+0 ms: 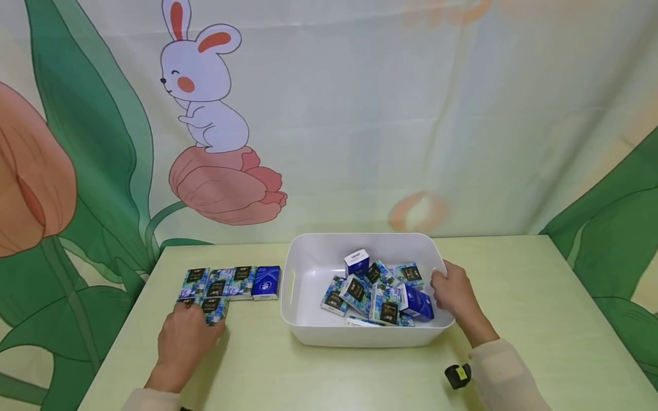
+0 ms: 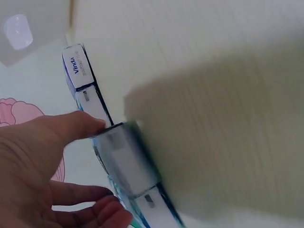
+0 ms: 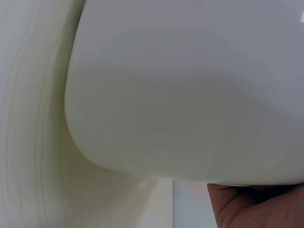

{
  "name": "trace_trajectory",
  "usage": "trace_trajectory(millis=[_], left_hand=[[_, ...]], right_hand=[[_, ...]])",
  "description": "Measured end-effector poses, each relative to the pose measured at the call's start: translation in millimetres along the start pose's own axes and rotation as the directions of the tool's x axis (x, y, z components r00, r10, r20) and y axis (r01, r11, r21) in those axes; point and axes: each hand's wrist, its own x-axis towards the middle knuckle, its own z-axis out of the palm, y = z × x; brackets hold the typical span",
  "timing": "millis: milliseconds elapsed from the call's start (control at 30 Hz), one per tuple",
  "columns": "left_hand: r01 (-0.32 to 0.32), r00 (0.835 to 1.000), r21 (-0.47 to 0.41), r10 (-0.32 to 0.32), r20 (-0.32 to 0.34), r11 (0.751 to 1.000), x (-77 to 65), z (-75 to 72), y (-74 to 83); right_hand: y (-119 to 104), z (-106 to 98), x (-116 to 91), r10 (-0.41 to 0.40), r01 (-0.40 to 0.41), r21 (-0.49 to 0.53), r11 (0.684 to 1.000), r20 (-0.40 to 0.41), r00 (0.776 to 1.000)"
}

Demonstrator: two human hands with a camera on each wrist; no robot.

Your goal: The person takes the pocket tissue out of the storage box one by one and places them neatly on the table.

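Note:
At the left of the table, my left hand (image 1: 187, 342) pinches a floral tissue pack (image 1: 215, 310) between thumb and fingers; it looks blurred in the left wrist view. Another floral pack beside it is partly hidden by the fingers. Just behind, a row of several packs lies flat, ending at the right with a dark blue pack (image 1: 266, 282). My right hand (image 1: 456, 288) grips the right end of a white plastic bin (image 1: 367, 337), thumb over the rim. Loose inside the bin are several floral packs (image 1: 384, 302) and some dark blue ones (image 1: 417, 302).
A small black object with a yellow label (image 1: 458, 376) lies near the right sleeve (image 1: 506, 371). Behind the pale table (image 1: 354, 377) hangs a printed curtain (image 1: 334, 114) with a rabbit and flowers. The bin stands close to the table's back edge.

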Motion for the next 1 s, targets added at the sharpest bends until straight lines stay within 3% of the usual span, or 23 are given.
trace_trajectory(millis=[133, 233, 400, 600, 800, 1000], left_hand=[[-0.004, 1.0, 0.016, 0.003, 0.023, 1.0, 2.7, -4.0, 4.7], [-0.059, 0.998, -0.029, 0.059, -0.019, 0.998, 6.4, -13.2, 16.9], [-0.216, 0.971, -0.123, 0.2, -0.131, 0.969, 15.7, -37.6, 58.0], [-0.335, 0.938, -0.135, 0.317, -0.137, 0.933, 28.6, -58.6, 109.8], [-0.454, 0.89, -0.119, 0.446, -0.089, 0.883, 38.7, -65.7, 147.0], [-0.56, 0.824, -0.119, 0.566, 0.023, 0.82, 41.9, -69.0, 180.5]], right_hand=[[-2.4, -0.3, -0.2, -0.006, 0.006, 0.011, 1.0, 0.002, 1.0], [-4.0, -1.0, -0.5, -0.013, 0.013, 0.012, 1.0, 0.004, 1.0], [-5.2, -2.8, -0.6, -0.019, 0.019, 0.0, 1.0, 0.0, 1.0], [-1.9, -2.2, 0.4, -0.008, 0.008, 0.011, 1.0, 0.003, 1.0], [0.7, 0.7, 1.0, -0.002, 0.002, 0.02, 1.0, 0.004, 1.0], [1.1, -0.1, 0.7, 0.002, -0.002, 0.018, 1.0, 0.0, 1.0]])
